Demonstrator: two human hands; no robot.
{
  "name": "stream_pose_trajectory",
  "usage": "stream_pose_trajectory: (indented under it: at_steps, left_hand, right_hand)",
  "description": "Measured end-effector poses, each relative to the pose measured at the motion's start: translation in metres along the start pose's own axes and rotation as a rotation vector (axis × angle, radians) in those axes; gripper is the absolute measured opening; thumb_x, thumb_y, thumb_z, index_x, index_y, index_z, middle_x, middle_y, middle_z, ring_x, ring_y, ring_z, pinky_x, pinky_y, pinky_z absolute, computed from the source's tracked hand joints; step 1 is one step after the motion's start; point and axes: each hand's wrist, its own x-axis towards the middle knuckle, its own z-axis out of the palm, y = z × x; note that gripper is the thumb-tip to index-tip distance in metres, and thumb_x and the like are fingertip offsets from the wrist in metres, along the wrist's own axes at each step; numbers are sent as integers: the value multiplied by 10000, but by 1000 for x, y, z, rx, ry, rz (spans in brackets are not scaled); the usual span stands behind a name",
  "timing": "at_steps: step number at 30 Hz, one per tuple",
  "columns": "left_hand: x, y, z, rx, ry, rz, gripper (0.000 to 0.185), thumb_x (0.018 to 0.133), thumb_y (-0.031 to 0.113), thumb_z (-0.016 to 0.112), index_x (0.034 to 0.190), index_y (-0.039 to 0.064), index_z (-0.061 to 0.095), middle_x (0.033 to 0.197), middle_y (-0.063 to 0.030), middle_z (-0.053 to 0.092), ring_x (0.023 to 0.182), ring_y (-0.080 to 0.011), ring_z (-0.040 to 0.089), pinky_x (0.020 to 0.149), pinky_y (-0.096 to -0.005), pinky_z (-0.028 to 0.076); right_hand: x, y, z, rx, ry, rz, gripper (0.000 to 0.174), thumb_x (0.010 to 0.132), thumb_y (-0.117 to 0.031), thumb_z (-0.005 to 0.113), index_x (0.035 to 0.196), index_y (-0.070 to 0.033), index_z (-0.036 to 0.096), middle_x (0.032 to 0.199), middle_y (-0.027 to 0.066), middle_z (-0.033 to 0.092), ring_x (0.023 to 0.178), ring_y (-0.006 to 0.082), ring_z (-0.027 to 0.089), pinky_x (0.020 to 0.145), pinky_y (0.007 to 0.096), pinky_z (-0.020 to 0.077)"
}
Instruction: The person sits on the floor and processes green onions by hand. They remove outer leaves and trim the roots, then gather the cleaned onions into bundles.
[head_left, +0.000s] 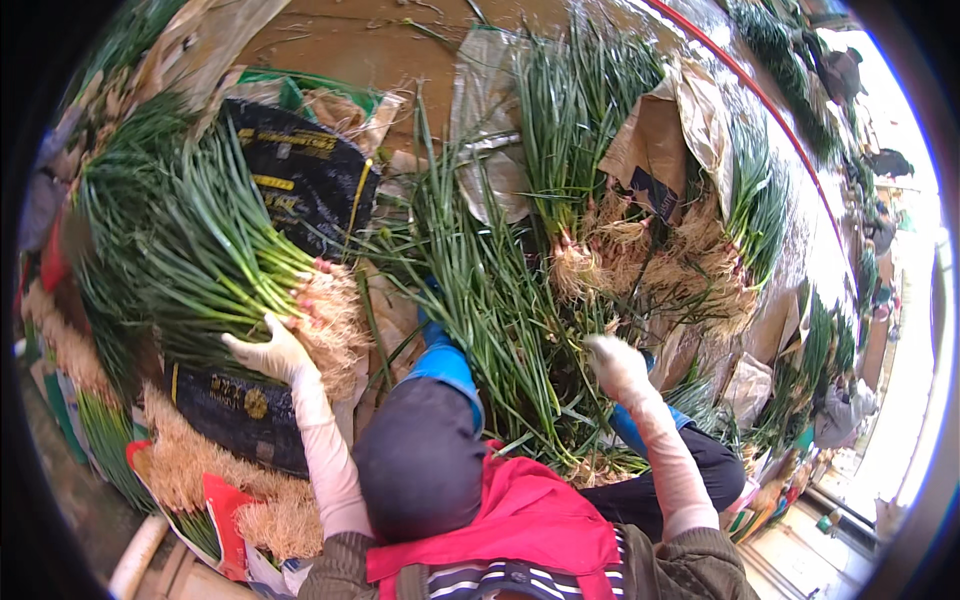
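Observation:
My left hand (274, 352), in a pale glove, rests against the lower side of a large pile of green onions (225, 247). Its thumb and fingers are spread, and none of the stalks is gripped. Pinkish bulbs and a thick fringe of pale roots (330, 322) form the right end of that pile, which lies on a black printed sack (300, 172). Blurred, my gloved right hand (616, 364) hovers near the root end of loose green onions (487, 277) spread between my legs. Its fingers face away, so whether they hold anything is hidden.
Beyond the loose stalks stand upright green onion bunches (577, 127) and a brown paper sack (649, 139). A red hose (780, 112) curves across the wet floor at right. Root-end bundles (187, 450) lie at lower left. Other people (844, 412) sit along the right side.

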Motion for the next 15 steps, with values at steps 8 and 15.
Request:
stream_pose_trajectory:
  at_steps: [8, 15]
  left_hand:
    - [-85, 192, 10, -693, -1038, 794, 368, 808, 27, 642, 1174, 28, 608, 1190, -121, 620, 1176, -259, 548, 1017, -369, 426]
    - [-183, 232, 37, -767, -1917, 284, 268, 897, 23, 587, 1160, 37, 636, 1120, -59, 664, 1036, -139, 616, 953, -285, 466]
  right_hand:
    - [214, 30, 22, -45, -105, 350, 377, 834, -403, 676, 1004, -71, 625, 949, 131, 650, 885, 299, 630, 807, 380, 497]
    - [243, 95, -68, 848, 114, 385, 320, 883, -307, 607, 1021, -26, 672, 823, 89, 681, 711, 149, 611, 698, 312, 516]
